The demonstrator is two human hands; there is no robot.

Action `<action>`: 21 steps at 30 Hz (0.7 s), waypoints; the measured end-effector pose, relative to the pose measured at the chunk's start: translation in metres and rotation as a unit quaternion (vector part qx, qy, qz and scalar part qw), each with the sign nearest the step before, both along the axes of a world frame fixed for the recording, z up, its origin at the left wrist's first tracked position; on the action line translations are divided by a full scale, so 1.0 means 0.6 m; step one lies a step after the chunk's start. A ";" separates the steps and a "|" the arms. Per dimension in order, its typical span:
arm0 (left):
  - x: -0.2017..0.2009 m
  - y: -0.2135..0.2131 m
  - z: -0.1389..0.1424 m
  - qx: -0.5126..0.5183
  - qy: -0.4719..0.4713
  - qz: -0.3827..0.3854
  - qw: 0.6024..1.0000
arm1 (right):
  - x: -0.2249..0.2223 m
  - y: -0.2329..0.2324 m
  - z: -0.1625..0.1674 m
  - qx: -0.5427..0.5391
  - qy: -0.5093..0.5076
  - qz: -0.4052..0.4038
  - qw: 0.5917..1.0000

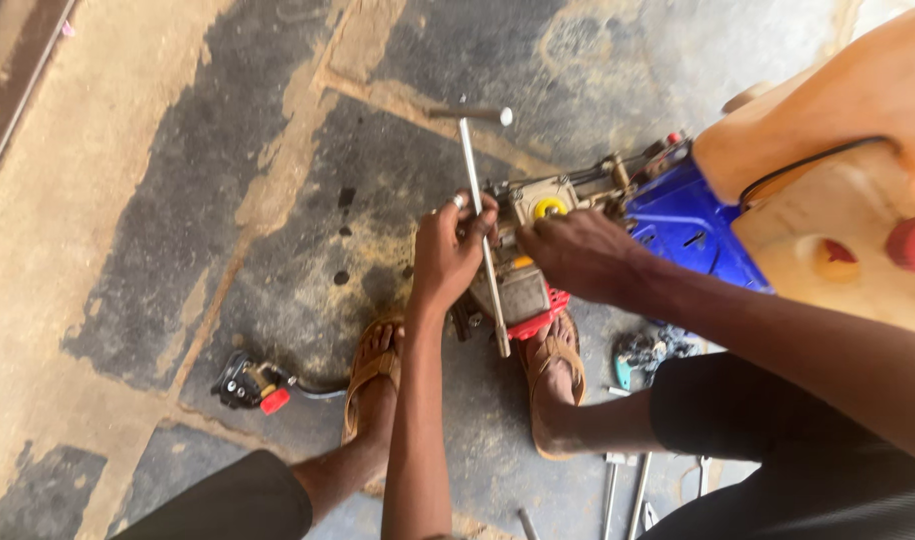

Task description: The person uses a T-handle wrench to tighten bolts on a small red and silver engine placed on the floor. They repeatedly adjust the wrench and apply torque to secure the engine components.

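Left hand (pixel 447 250) fingers wrapped round a long steel T-handle wrench (pixel 482 215); right hand (pixel 577 250) fingers curled, gripping the small grey engine block (pixel 522 290).

Left hand (pixel 449 250) curled in a closed grip; right hand (pixel 577 252) bent, fingers pressed down

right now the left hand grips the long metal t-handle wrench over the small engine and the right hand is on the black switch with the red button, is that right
Not quite. In the head view the right hand rests on the small engine, beside its yellow round cap. The black switch with the red button lies untouched on the floor. The left hand does grip the long metal T-handle wrench.
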State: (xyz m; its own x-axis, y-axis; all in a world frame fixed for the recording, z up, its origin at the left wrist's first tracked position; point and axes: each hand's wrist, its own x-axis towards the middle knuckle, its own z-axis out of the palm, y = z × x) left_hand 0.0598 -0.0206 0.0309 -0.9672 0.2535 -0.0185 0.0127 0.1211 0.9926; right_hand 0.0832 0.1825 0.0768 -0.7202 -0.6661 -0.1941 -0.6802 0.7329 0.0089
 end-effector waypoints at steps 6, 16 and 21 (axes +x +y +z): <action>0.014 0.015 0.001 0.012 -0.006 0.067 0.998 | 0.009 -0.004 -0.011 0.036 0.062 0.035 0.997; 0.027 0.055 -0.031 -0.073 0.049 0.215 0.973 | 0.007 0.001 0.004 -0.026 0.044 0.024 0.998; 0.037 0.058 -0.053 0.100 0.072 0.231 0.965 | 0.009 -0.001 -0.001 -0.049 0.049 0.006 0.998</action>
State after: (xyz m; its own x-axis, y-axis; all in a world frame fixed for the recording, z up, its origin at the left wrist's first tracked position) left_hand 0.0818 0.0144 -0.0010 -0.9666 -0.2216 0.1284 0.1423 -0.0478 0.9887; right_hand 0.0888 0.1819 0.0764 -0.7241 -0.6874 -0.0559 -0.6886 0.7251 0.0041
